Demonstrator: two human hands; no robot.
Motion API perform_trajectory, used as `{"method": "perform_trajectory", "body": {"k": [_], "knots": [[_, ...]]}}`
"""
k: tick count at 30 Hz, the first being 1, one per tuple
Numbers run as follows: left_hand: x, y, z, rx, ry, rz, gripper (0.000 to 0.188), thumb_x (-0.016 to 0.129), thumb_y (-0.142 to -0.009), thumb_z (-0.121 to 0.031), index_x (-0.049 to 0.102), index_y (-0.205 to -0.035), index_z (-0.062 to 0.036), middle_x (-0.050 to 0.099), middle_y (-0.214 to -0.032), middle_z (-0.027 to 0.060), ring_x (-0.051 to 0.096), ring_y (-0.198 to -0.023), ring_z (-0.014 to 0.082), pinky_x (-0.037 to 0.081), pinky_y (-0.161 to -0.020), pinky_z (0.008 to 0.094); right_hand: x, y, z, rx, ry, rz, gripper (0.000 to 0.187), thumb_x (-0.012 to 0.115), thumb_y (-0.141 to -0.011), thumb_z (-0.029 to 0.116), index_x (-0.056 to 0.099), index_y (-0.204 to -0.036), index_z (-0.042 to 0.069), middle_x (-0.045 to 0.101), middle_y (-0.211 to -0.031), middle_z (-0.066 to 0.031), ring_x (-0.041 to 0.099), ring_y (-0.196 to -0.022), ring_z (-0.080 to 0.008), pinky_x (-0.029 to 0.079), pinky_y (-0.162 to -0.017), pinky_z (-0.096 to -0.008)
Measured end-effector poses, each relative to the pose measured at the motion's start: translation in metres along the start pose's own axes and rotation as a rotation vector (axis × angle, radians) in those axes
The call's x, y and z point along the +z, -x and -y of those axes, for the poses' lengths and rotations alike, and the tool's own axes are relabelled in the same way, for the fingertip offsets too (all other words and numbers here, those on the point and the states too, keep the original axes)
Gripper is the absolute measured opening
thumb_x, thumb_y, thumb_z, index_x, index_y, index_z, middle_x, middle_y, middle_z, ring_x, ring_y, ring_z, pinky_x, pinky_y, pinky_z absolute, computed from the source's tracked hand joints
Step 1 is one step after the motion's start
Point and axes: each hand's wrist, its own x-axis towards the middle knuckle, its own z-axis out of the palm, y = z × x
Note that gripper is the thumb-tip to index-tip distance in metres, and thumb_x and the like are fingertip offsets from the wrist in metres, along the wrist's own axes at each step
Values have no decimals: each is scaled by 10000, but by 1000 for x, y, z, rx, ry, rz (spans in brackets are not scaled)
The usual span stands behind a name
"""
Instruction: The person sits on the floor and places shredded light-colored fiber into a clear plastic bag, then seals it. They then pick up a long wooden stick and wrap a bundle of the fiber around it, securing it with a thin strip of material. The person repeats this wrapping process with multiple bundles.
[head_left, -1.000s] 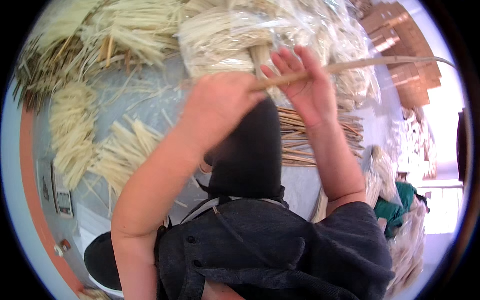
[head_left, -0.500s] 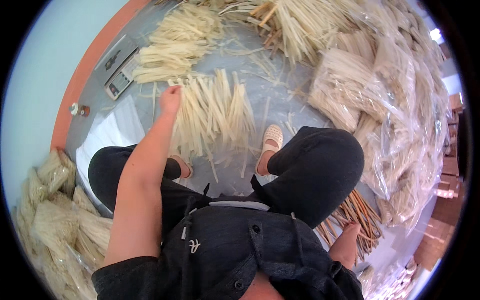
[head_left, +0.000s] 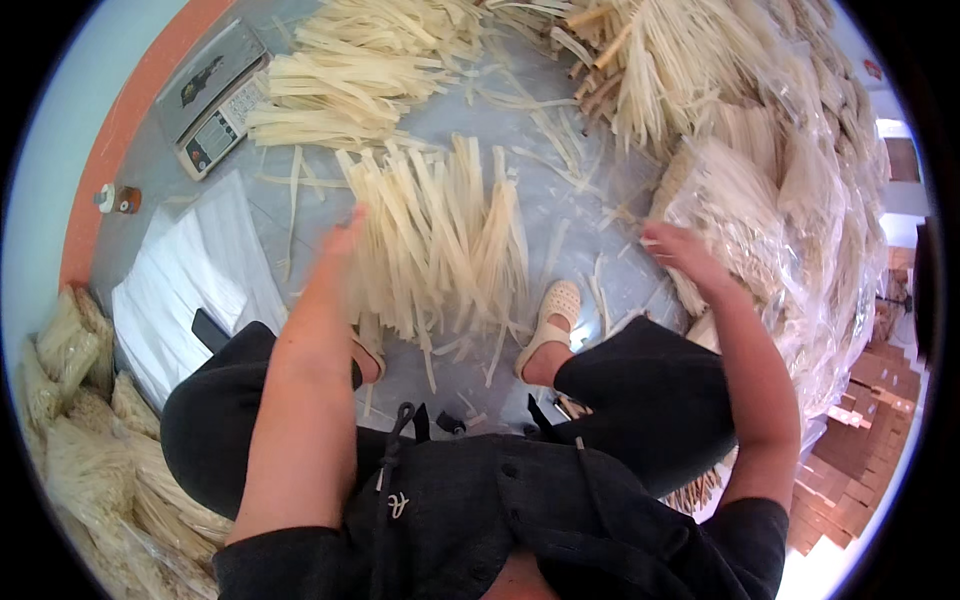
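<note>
A loose bundle of pale cream, flat strips (head_left: 440,235) lies fanned out on the grey floor between my feet. At its left edge is my left hand (head_left: 345,235), smeared by motion, so its finger shape and any hold on a strip are unclear. My right hand (head_left: 685,252) hovers to the right, apart from the bundle and in front of a plastic-wrapped bale of strips (head_left: 720,205). Its fingers stretch forward and nothing shows in them.
At the far left stand a scale (head_left: 215,120) and a small bottle (head_left: 120,199). White sheets (head_left: 200,285) and a dark flat object (head_left: 210,330) lie left of my knee. More strips (head_left: 350,85) lie ahead; brown sticks (head_left: 690,492) are beside my right leg.
My right hand has come up and forward from the brown sticks beside my right leg. The left hand has moved slightly nearer to me along the bundle's left edge. The view has shifted.
</note>
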Motion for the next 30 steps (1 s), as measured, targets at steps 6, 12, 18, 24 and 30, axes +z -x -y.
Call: {"method": "perform_trajectory", "body": {"k": [6,12,18,24,30], "knots": [[31,65,-64,4,-39,203,1169,492,-669,-810,179,-1426,24,160,-1470,271,216,-1362,370,214,-1100,454,157,-183,-42,285,70,-154,1183,509,-667,799,273,-1354,-134,328,-1400,-281,288,-1331,-374,252,-1080,-414],[58,68,-47,66,-56,144,1156,555,-668,-776,198,-1412,33,261,-1421,272,296,-1312,368,270,-1067,440,294,-180,-11,160,-207,-253,1183,638,-653,709,177,-1403,-82,322,-1410,-252,334,-1309,-339,281,-1069,-403],[89,141,-34,116,716,517,852,702,-750,-488,358,-1327,36,525,-1233,191,498,-1163,282,391,-977,387,305,-122,-23,209,-931,392,763,665,-827,411,287,-1375,36,453,-1298,-141,472,-1171,-248,405,-975,-368],[52,155,-50,254,804,419,787,661,-808,-441,308,-1362,-7,471,-1276,158,468,-1171,265,383,-980,380,304,-86,25,-204,-858,51,780,683,-814,387,281,-1383,35,493,-1264,-149,511,-1130,-249,416,-964,-357],[-32,72,-67,311,1525,56,588,454,-911,-509,410,-1290,-62,506,-1244,93,491,-1135,218,412,-953,374,300,-139,208,-760,52,69,1053,739,-675,512,208,-1417,-13,434,-1328,-246,433,-1239,-342,337,-1037,-385]]}}
